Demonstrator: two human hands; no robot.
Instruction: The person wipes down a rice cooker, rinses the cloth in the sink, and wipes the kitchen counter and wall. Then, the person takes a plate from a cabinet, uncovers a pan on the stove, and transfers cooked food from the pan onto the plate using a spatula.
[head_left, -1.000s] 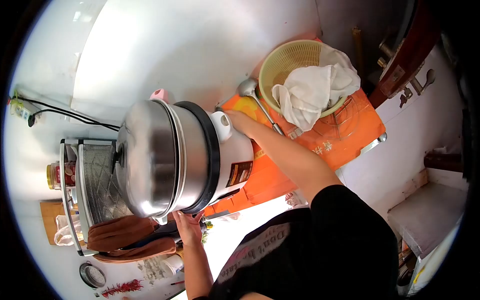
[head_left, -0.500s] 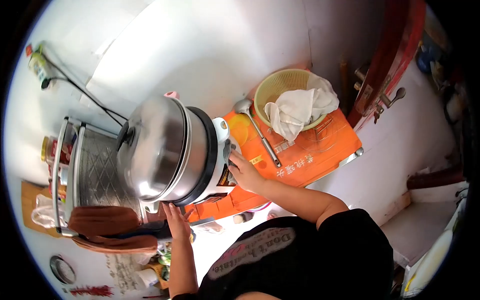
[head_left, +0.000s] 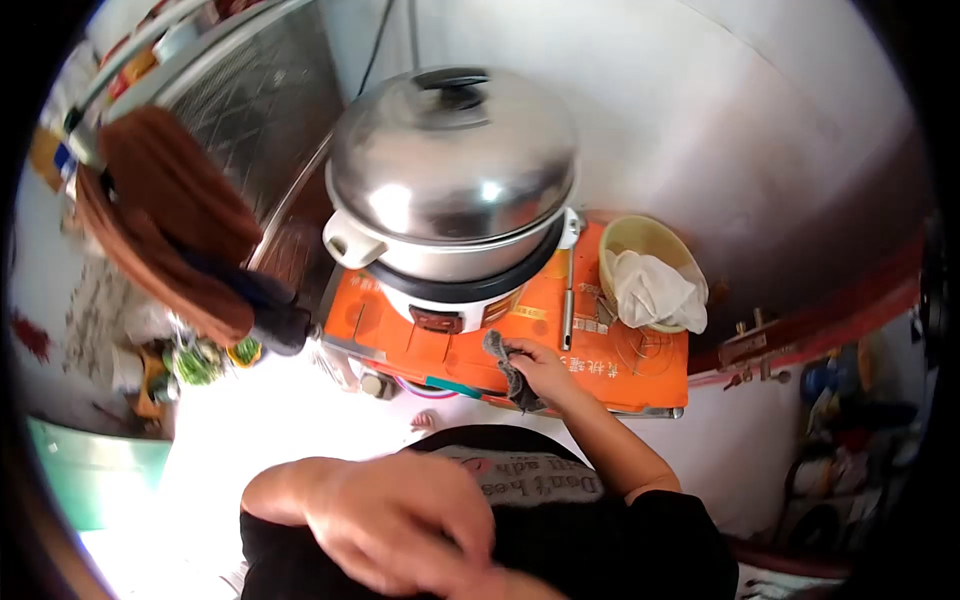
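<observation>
My right hand grips a grey cloth in front of the table's near edge, just below the rice cooker. My left hand is raised close to the camera, blurred, with its fingers not clear; no object shows in it. The white electric rice cooker stands on the orange-covered table. On it sits a steel pot with side handles under a domed steel lid with a black knob. Neither hand touches the cooker.
Right of the cooker lies a steel-handled ladle, its head hidden. Beyond it stands a yellow basket with a white cloth. Brown cloths hang from a rack at left. A red door frame is at right.
Both hands have come away from the cooker. My right hand has drawn back with the grey cloth, and my left hand has risen toward my head. The view has turned, and the cooker sits more central.
</observation>
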